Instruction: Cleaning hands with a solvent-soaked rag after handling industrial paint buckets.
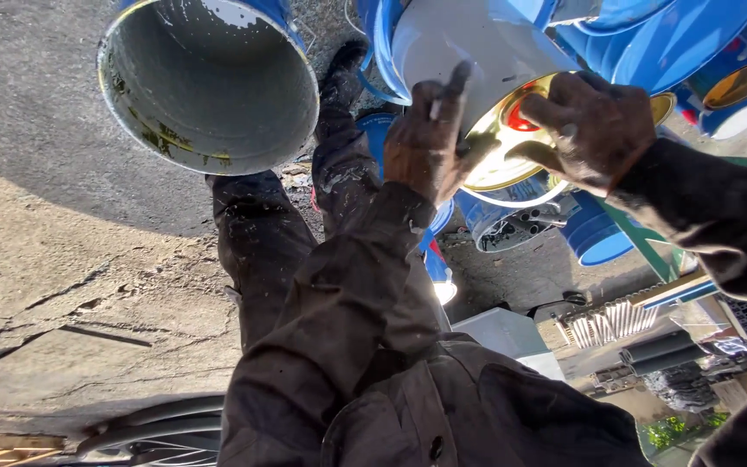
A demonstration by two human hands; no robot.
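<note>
Left hand: the left hand [425,143] lies with the palm on the side wall of a white metal pail with a gold-coloured inside [477,52]; the fingers are stretched along the wall, not closed around anything.
Right hand: the right hand [585,130] is at the open rim of the same pail, the fingers bent over the edge and holding it there.
White pail: it is between the two hands, tilted, its open mouth turned toward the camera; a small red part [519,117] shows inside, just beside the right hand's fingers.
Grey pail: a large open grey metal pail with yellowish stains inside [209,82] is well to the left of the left hand, not touching it.
Blue pails: many blue metal pails [667,43] are stacked behind and beyond the right hand; one more blue pail [594,233] lies under the right hand.
Clothing: dark stained sleeves [339,294] cover both arms down to the wrists.
Ground: rough cracked concrete [71,259] is far to the left of the left hand.
</note>
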